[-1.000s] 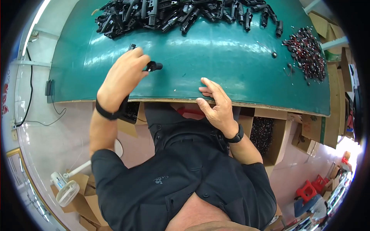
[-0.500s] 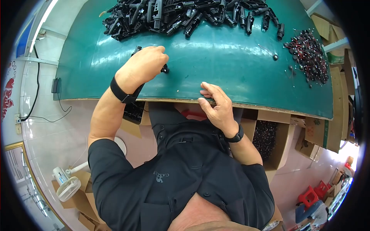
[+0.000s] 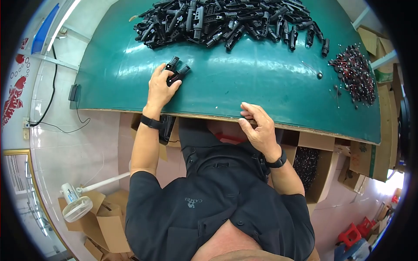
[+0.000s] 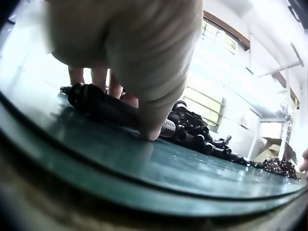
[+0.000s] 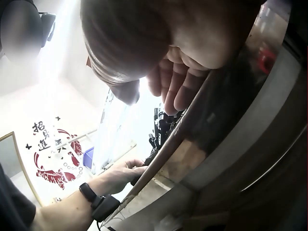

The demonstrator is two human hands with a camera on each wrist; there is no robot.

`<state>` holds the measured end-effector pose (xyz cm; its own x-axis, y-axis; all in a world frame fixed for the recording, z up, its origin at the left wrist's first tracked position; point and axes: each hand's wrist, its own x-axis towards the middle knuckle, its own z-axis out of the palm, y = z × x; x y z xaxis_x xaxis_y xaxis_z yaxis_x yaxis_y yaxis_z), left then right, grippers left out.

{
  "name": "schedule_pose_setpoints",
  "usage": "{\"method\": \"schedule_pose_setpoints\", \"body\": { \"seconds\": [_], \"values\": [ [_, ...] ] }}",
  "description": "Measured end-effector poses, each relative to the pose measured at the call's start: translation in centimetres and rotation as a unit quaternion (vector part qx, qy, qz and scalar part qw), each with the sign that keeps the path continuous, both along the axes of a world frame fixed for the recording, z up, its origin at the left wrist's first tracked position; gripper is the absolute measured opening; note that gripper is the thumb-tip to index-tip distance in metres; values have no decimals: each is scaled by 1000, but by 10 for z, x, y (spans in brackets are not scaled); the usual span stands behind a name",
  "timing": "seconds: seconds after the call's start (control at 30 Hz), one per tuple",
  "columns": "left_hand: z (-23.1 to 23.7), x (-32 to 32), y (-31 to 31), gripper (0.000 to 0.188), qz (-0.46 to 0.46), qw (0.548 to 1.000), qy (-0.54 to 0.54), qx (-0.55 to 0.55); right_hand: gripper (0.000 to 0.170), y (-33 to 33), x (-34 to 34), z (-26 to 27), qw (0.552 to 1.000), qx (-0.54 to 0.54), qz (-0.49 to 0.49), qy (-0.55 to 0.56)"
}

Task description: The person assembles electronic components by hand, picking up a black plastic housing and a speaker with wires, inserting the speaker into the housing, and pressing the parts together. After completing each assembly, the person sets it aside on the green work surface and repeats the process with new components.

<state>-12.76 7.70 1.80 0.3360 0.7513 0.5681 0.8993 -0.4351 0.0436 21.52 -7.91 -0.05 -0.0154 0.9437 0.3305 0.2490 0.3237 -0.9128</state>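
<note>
Two black ribbed parts (image 3: 183,69) lie side by side on the green table (image 3: 244,82), at the fingers of the left hand (image 3: 160,89). In the left wrist view, that hand's thumb and fingers are around a dark cylindrical part (image 4: 108,107), low over the tabletop; the palm hides some of it. The right hand (image 3: 263,132) rests at the table's front edge, holding nothing, its fingers loosely bent. The right wrist view shows this hand (image 5: 178,62) close up, and the left hand (image 5: 122,173) beyond it.
A large heap of black parts (image 3: 217,21) covers the back of the table. At the right lies a pile of small wired pieces (image 3: 355,76), with a single round piece (image 3: 319,75) beside it. Cardboard boxes (image 3: 320,141) stand below the front edge.
The left hand has turned from a bent-wrist, palm-down pose, and both black parts now show beyond its fingers. The right hand keeps nearly the same pose. The head view has shifted.
</note>
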Motion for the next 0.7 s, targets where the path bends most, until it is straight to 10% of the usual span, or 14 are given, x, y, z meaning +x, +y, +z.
{"method": "schedule_pose_setpoints", "body": {
  "seconds": [0.2,0.7],
  "values": [
    [9,-35,26,41,102,964,-111,-218,45,12,13,28,996,-36,52,-63],
    [14,6,-25,66,20,991,-133,-18,28,233,-18,7,897,71,-27,-435]
  ]
}}
